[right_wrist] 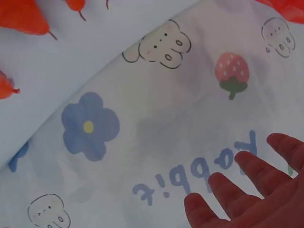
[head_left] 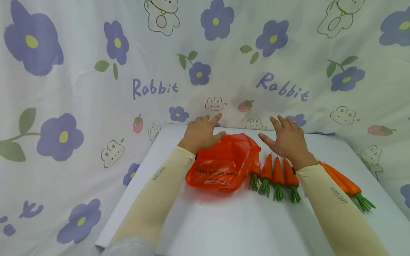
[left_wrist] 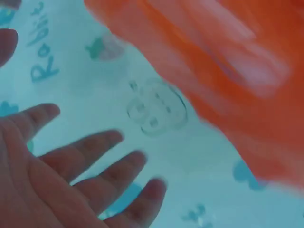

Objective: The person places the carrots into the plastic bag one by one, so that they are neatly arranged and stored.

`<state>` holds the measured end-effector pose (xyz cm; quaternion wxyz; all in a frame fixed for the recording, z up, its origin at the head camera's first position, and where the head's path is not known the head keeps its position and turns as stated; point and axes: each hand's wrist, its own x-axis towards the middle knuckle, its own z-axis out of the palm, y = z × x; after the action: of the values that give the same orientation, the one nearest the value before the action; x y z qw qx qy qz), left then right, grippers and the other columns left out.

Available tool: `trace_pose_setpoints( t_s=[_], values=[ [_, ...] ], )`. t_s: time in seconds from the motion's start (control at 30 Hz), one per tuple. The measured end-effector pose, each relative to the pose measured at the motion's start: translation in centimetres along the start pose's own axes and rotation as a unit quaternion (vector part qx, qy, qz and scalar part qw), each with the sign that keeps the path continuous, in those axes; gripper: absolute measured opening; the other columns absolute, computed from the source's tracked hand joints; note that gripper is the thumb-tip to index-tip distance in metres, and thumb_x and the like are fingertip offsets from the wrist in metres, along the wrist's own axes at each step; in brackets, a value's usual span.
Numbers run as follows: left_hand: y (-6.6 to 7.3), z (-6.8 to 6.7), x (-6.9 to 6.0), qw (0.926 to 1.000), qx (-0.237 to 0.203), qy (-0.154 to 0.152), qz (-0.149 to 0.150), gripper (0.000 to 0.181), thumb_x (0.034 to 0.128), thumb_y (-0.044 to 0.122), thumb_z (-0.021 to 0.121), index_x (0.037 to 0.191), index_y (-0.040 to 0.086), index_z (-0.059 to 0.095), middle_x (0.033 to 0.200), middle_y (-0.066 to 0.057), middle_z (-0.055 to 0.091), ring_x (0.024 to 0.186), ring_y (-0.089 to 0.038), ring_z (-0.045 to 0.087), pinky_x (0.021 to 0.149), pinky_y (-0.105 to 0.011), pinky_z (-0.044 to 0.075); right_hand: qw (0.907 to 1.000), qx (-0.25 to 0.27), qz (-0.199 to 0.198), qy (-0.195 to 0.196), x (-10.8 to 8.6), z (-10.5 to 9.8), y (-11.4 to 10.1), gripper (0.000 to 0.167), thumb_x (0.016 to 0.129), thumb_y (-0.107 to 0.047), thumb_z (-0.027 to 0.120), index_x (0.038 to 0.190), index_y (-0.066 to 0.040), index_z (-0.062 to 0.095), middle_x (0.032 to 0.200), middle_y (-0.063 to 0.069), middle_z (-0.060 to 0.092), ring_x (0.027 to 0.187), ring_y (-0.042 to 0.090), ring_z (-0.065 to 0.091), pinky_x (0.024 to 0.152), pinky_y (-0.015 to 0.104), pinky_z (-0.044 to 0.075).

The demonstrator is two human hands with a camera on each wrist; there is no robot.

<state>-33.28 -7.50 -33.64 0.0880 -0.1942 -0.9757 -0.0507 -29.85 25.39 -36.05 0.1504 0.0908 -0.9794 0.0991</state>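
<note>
A red plastic bag (head_left: pixel 221 167) with dark print lies on the white table, its mouth bunched toward the right. My left hand (head_left: pixel 201 133) hovers by the bag's upper left side, fingers spread and holding nothing. In the left wrist view the bag (left_wrist: pixel 237 71) is blurred, apart from the straight fingers. My right hand (head_left: pixel 288 138) is raised behind a row of orange carrots (head_left: pixel 278 174) with green tops, fingers spread and nothing in them. Two more carrots (head_left: pixel 342 181) lie to the right of the right forearm, partly hidden by it.
The white table (head_left: pixel 217 227) ends at a patterned cloth (head_left: pixel 224 71) with purple flowers, rabbits and lettering, which hangs behind it and at the sides. One carrot (head_left: pixel 255 170) lies against the bag's right edge, partly covered by it.
</note>
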Motion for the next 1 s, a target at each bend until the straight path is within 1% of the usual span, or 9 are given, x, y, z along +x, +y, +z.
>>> trace_pose_setpoints(
  t_s=[0.1,0.2,0.33,0.43,0.53,0.7,0.8,0.9,1.0],
  values=[
    [-2.2,-0.7,-0.7,0.9997,-0.022,-0.003,0.014,0.081,0.0991,0.069,0.050,0.169,0.036,0.026,0.160,-0.017,0.047,0.139,-0.043,0.051,0.107,-0.066,0.045,1.0000,-0.004,0.005,-0.001,-0.2,-0.4,0.4,0.097,0.097,-0.076,0.048,0.167,-0.010,0.030,0.168,0.026,0.027,0.151,0.055,0.023,0.112,0.081,0.021],
    [-4.7,-0.5,-1.7,0.9980,-0.049,-0.019,0.036,0.079,0.0998,0.066,0.051,0.169,0.037,0.026,0.160,-0.014,0.047,0.139,-0.039,0.053,0.108,-0.062,0.047,1.0000,-0.002,0.006,-0.002,-0.8,-0.7,0.7,0.098,0.097,-0.076,0.049,0.166,-0.009,0.030,0.167,0.027,0.028,0.149,0.056,0.025,0.111,0.082,0.022],
    [-7.5,0.4,-3.6,0.9915,-0.102,-0.042,0.069,0.072,0.1030,0.063,0.049,0.166,0.035,0.032,0.163,-0.008,0.044,0.143,-0.035,0.049,0.115,-0.058,0.042,1.0000,0.003,0.002,-0.003,-2.1,-1.3,1.6,0.098,0.097,-0.075,0.050,0.167,-0.011,0.029,0.167,0.027,0.027,0.147,0.058,0.026,0.110,0.082,0.022],
    [-8.8,1.3,-5.0,0.9835,-0.152,-0.048,0.085,0.063,0.1058,0.064,0.043,0.161,0.033,0.040,0.162,-0.002,0.045,0.146,-0.030,0.046,0.119,-0.055,0.038,1.0000,0.001,0.002,0.004,-3.6,-2.2,2.7,0.096,0.097,-0.074,0.053,0.167,-0.013,0.030,0.167,0.027,0.028,0.146,0.059,0.027,0.108,0.084,0.024],
    [-9.2,2.2,-6.4,0.9767,-0.187,-0.053,0.093,0.063,0.1063,0.065,0.041,0.158,0.029,0.046,0.161,0.000,0.046,0.150,-0.028,0.040,0.122,-0.054,0.033,0.9999,0.000,0.005,0.009,-5.4,-2.9,4.0,0.094,0.097,-0.072,0.056,0.167,-0.014,0.031,0.165,0.027,0.031,0.144,0.059,0.029,0.104,0.085,0.025],
    [-9.2,3.5,-8.4,0.9797,-0.177,-0.054,0.078,0.065,0.1017,0.064,0.053,0.155,0.027,0.053,0.163,-0.011,0.043,0.149,-0.037,0.042,0.116,-0.063,0.039,0.9999,-0.002,0.012,0.004,-8.3,-3.3,5.9,0.091,0.097,-0.067,0.060,0.166,-0.014,0.033,0.160,0.030,0.036,0.138,0.060,0.035,0.101,0.086,0.028],
    [-9.3,3.8,-8.9,0.9827,-0.166,-0.042,0.071,0.061,0.0974,0.057,0.065,0.149,0.025,0.060,0.160,-0.013,0.046,0.143,-0.038,0.048,0.112,-0.062,0.044,0.9999,0.003,0.014,0.000,-9.9,-3.1,7.0,0.086,0.099,-0.061,0.063,0.164,-0.012,0.037,0.156,0.032,0.040,0.134,0.062,0.038,0.097,0.086,0.031],
    [-9.4,4.0,-8.9,0.9853,-0.153,-0.030,0.070,0.057,0.0951,0.049,0.069,0.146,0.024,0.063,0.157,-0.010,0.049,0.141,-0.035,0.050,0.112,-0.058,0.045,0.9997,0.008,0.021,-0.008,-11.3,-2.8,8.2,0.082,0.100,-0.058,0.064,0.162,-0.011,0.040,0.154,0.033,0.042,0.130,0.063,0.040,0.092,0.087,0.033],
    [-9.3,4.5,-9.1,0.9870,-0.148,-0.027,0.057,0.058,0.0941,0.047,0.069,0.147,0.025,0.061,0.158,-0.009,0.048,0.141,-0.035,0.051,0.110,-0.058,0.047,0.9992,0.023,0.030,-0.014,-12.3,-2.7,9.5,0.079,0.100,-0.055,0.066,0.160,-0.010,0.043,0.151,0.033,0.045,0.128,0.063,0.042,0.091,0.086,0.035]
  ],
)
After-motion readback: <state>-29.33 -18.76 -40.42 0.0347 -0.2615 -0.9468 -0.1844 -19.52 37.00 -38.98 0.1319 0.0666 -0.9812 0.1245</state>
